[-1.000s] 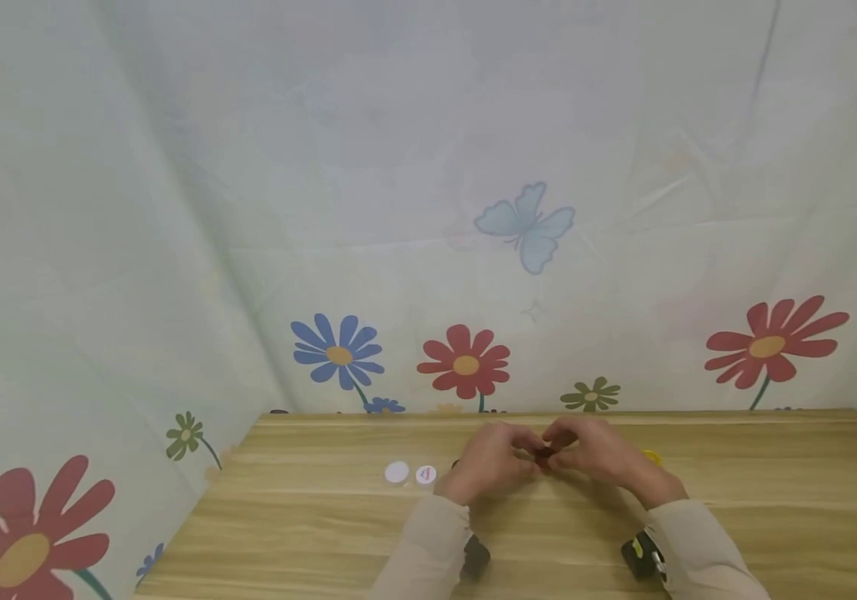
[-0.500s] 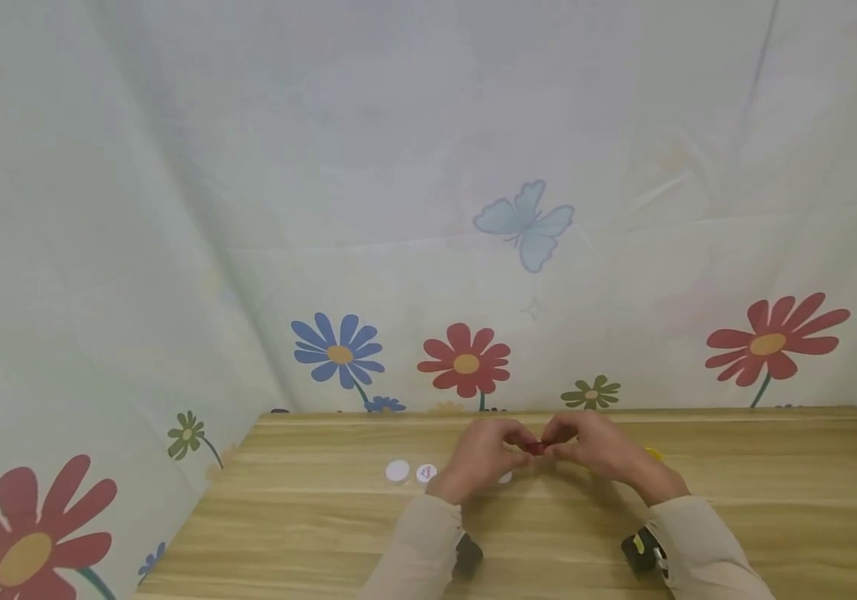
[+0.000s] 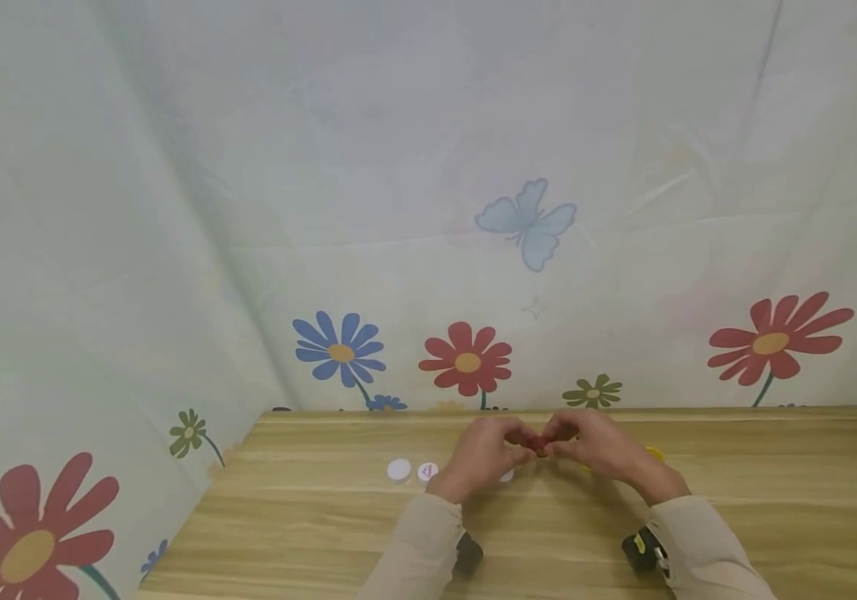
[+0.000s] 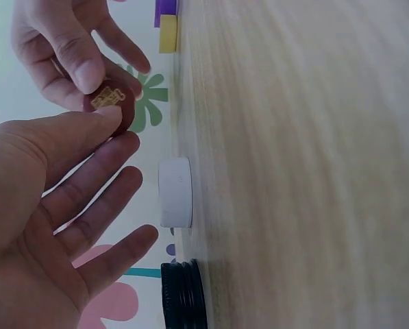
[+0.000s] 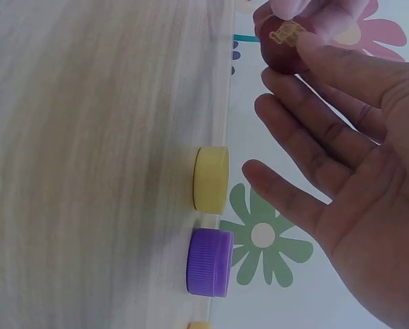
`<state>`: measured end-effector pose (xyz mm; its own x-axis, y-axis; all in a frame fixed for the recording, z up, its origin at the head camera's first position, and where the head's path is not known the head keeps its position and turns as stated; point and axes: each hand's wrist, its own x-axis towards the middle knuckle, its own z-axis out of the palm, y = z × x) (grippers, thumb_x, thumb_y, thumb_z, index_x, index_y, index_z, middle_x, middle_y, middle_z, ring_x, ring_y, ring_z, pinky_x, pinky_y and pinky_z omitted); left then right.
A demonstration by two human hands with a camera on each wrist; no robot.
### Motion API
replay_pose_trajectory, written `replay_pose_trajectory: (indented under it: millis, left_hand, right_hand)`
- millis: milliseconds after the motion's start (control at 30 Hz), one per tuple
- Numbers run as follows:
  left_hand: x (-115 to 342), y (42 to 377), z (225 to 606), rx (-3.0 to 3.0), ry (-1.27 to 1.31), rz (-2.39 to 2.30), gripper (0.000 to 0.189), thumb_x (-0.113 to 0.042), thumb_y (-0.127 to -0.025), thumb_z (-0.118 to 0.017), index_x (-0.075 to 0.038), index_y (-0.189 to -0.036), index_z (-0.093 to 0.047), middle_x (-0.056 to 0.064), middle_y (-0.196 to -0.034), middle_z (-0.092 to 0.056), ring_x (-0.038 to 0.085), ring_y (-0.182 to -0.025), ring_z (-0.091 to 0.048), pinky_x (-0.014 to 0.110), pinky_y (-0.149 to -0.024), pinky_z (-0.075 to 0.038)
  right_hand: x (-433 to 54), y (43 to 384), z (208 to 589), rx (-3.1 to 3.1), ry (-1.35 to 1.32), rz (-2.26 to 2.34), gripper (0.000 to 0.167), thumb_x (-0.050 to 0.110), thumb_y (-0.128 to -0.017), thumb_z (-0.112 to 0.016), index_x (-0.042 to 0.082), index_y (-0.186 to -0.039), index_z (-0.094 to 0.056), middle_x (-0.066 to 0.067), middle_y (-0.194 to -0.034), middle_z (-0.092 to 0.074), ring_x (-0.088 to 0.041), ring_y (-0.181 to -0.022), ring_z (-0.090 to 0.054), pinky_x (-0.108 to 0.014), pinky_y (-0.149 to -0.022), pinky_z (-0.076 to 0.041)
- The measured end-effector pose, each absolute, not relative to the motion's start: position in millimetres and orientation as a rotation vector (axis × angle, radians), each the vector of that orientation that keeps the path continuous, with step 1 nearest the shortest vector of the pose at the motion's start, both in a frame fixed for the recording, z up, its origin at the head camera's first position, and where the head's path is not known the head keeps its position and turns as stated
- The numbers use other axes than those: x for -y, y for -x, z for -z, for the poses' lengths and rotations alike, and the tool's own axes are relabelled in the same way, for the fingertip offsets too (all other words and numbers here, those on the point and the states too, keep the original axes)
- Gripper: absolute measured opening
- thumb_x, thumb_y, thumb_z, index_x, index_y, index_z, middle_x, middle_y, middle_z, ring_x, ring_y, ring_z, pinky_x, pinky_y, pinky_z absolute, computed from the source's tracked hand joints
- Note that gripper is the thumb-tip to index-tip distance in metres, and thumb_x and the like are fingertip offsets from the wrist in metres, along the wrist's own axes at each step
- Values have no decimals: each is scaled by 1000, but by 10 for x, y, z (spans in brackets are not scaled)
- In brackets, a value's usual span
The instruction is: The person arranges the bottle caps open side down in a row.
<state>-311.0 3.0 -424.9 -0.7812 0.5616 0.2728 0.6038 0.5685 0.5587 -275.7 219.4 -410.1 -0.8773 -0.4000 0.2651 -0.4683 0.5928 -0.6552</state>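
Note:
A dark red round cap with gold lettering (image 4: 109, 99) is held up off the table between both hands. My left hand (image 3: 483, 457) pinches it by thumb and index finger, the other fingers spread out in the left wrist view. From the opposite side my right hand (image 3: 599, 443) pinches the same cap, its thumb near the lettering in the right wrist view. A white cap (image 4: 175, 192) stands on the table near the left hand, with a black ridged lid (image 4: 183, 295) beside it. Nearer the right hand are a yellow cap (image 5: 211, 179) and a purple ribbed cap (image 5: 209, 262).
Two white round caps, one plain (image 3: 398, 470) and one printed (image 3: 427, 473), lie left of the hands on the wooden table (image 3: 308, 517). An orange thing (image 5: 199, 325) is cut off at the right wrist view's edge. A flowered cloth (image 3: 368, 208) hangs behind.
Both hands have shifted slightly up and away with the red cap, which shows more clearly between the fingertips. A white cap beside the left wrist has come into view.

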Motion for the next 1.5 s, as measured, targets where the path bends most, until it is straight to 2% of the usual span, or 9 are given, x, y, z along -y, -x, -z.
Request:
replay_pose_trajectory:
  millis: [300, 500, 733, 1000, 1267, 1367, 1500]
  left_hand:
    - [-29, 3095, 4225, 2671, 1029, 1033, 33, -3, -96, -78, -14, -126, -73, -4, -104, -78, 11, -99, -72, 31, -97, -54]
    - [-17, 3094, 4218, 2644, 1052, 1043, 31, -5, -93, -82, -14, -122, -75, -4, -103, -79, 9, -98, -73, 31, -97, -54]
    - [-9, 3107, 4227, 2616, 1044, 1018, 29, -8, -91, -85, -15, -119, -77, -8, -98, -79, 9, -96, -74, 29, -95, -53]
    - [-5, 3104, 4224, 2624, 1039, 1045, 26, -12, -91, -86, -14, -116, -79, -10, -97, -77, 4, -93, -71, 27, -93, -54]
    - [-2, 3113, 4232, 2641, 1040, 1046, 25, -15, -90, -88, -15, -115, -82, -12, -99, -77, 1, -96, -68, 27, -93, -54]
    - [-3, 3122, 4236, 2643, 1048, 1030, 24, -16, -90, -88, -15, -114, -83, -12, -99, -78, 1, -96, -68, 26, -92, -53]
    - [-1, 3131, 4240, 2655, 1050, 1026, 24, -15, -89, -88, -14, -113, -83, -11, -98, -78, 1, -95, -69, 27, -93, -53]
  right_hand:
    - [-2182, 2776, 4109, 2690, -689, -1214, 7, 5, -99, -73, 5, -106, -74, 0, -99, -75, -25, -99, -73, -50, -90, -58]
    - [-2170, 2744, 4091, 2721, -630, -1244, 8, 6, -101, -71, 4, -109, -72, 0, -97, -74, -20, -94, -70, -46, -85, -57]
    - [-2172, 2743, 4087, 2717, -635, -1264, 8, 6, -101, -70, 4, -109, -71, -1, -99, -75, -22, -97, -72, -48, -86, -57]
    - [-2187, 2761, 4097, 2711, -709, -1245, 18, 8, -94, -80, 6, -109, -72, 0, -101, -75, -21, -96, -72, -47, -85, -58]
    - [-2180, 2765, 4093, 2692, -744, -1224, 18, 9, -91, -83, 6, -106, -73, 1, -102, -73, -24, -98, -69, -58, -91, -56]
    - [-2176, 2765, 4091, 2695, -754, -1225, 18, 8, -91, -83, 6, -106, -73, 1, -101, -73, -23, -97, -69, -54, -90, -56]
    - [-2169, 2770, 4095, 2708, -765, -1222, 19, 6, -90, -83, 5, -106, -73, 1, -100, -73, -19, -95, -68, -42, -87, -57]
